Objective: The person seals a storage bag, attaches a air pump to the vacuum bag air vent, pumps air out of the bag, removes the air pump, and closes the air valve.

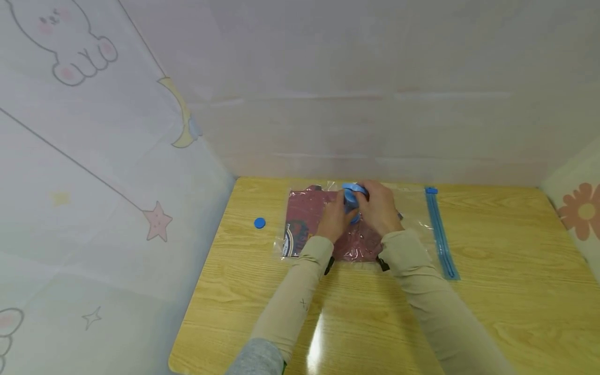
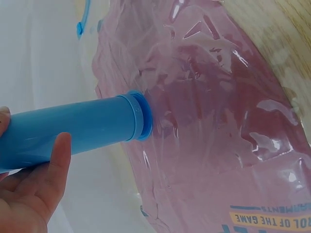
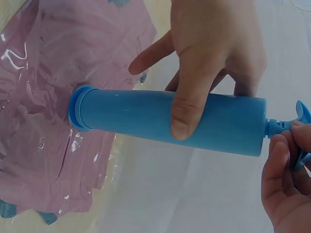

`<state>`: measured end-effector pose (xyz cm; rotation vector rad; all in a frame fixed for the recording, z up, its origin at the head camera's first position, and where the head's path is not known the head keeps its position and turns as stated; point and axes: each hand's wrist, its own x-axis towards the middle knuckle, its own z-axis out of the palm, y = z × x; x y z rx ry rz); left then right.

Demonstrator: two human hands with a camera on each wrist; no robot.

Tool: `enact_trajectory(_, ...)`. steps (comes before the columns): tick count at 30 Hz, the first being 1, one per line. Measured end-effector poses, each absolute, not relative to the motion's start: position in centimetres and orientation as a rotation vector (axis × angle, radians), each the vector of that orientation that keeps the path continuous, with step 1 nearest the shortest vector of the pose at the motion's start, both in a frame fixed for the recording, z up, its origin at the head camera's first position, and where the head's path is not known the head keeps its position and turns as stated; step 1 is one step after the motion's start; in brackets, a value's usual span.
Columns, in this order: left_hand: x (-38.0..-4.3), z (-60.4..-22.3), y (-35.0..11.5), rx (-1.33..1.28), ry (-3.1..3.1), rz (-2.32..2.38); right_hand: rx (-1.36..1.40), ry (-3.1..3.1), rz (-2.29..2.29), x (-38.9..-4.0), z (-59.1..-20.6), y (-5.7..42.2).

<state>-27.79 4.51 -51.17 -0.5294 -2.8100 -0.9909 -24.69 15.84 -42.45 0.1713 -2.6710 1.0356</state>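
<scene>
A blue hand pump [image 2: 82, 127] stands with its lower end against the blue valve [image 2: 145, 116] of a clear vacuum bag [image 1: 412, 208]. Inside the bag lies a folded dark-pink garment [image 1: 309, 208] with printed lettering. My left hand [image 1: 334, 219] grips the pump's barrel, its thumb along the side in the right wrist view. Above it, my right hand [image 1: 380, 208] holds the pump's handle [image 3: 301, 116]; in the right wrist view its fingers pinch the handle's stem, and a short length of the stem shows above the barrel.
A round blue cap [image 1: 260, 223] lies on the wooden table [image 1: 244, 323], left of the bag. The bag's blue zip strip [image 1: 442, 239] runs down its right side, with a slider [image 1: 431, 190] at the far end. A pale wall hanging [image 1: 328, 130] rises behind the table.
</scene>
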Motion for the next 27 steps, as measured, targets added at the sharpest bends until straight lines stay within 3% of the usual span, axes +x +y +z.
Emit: enact_trajectory(27, -28.3, -51.0, 4.4, -0.493, -2.861, -1.085, 0.169, -2.464, 1.082, -23.9, -38.8, 15.0)
